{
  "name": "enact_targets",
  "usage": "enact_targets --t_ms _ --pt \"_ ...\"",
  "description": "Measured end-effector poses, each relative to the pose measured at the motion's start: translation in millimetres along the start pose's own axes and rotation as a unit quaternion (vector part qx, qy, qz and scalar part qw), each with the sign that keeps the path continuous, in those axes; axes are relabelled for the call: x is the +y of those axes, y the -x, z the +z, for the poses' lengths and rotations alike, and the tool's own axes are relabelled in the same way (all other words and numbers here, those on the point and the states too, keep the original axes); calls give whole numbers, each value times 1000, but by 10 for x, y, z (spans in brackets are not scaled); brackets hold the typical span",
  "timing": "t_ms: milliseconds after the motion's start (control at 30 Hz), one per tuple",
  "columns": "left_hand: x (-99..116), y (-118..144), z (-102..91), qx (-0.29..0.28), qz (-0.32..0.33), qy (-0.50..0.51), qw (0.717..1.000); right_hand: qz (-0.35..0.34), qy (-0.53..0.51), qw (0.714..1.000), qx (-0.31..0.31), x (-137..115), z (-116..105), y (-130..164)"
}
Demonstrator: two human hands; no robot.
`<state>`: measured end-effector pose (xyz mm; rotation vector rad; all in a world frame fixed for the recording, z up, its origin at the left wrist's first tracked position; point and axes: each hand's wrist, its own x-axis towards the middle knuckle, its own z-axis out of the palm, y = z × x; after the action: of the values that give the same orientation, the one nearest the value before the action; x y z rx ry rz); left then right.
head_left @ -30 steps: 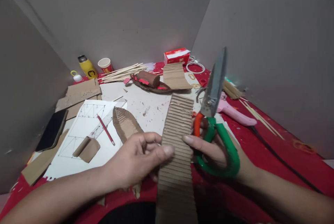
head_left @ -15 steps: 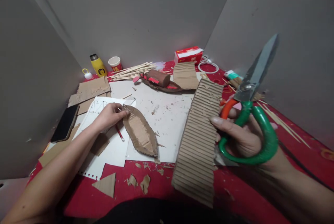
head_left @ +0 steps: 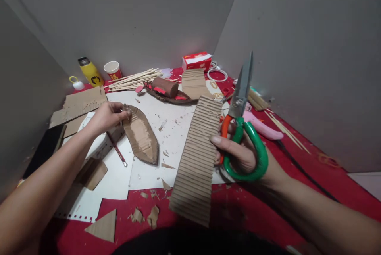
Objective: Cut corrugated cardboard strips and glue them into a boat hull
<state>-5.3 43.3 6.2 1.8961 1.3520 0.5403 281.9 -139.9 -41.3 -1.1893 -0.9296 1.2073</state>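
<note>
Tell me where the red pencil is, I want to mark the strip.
In the head view the red pencil lies left of centre on the white paper, just left of the cardboard boat hull and below the left hand.

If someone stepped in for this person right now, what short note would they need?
Left hand: touching the end of the boat-shaped cardboard hull, which lies on the white sheet.
Right hand: holds the green-handled scissors, blades shut and pointing up, and pinches the corrugated cardboard strip with the same hand.
Done: hull shaped; offcuts lie about.
Left: strip is uncut and unattached.
</note>
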Motion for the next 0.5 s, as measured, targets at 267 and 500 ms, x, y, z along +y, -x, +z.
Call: enact_targets --t_ms 267,500 --pt "27 -156 23 -58 9 -10 998 7 33 999 -1 12 -3 -2" --pt "71 -128 83 -29 22 -37 999 6 76 997 -34 41 -47 -38"
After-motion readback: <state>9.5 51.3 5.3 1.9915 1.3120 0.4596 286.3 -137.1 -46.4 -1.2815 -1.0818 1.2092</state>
